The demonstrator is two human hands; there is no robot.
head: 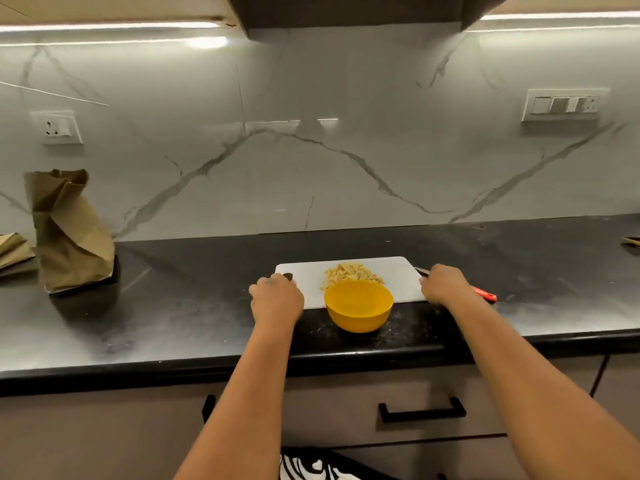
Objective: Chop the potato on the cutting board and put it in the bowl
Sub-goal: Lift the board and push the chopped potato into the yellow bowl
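A white cutting board (398,275) lies on the black counter with a pile of chopped potato (349,273) at its middle. A yellow bowl (358,311) stands in front of the board, touching its near edge, and looks empty. My left hand (277,297) grips the board's left end, next to its handle hole. My right hand (441,284) is closed over a knife (485,295) at the board's right edge. The dark blade tip shows on the hand's left and the red handle end on its right.
A crumpled brown paper bag (67,233) stands on the counter (194,306) at the far left, with folded paper beside it. The marble wall behind carries sockets on both sides. Drawers with black handles (422,410) sit below the counter's front edge.
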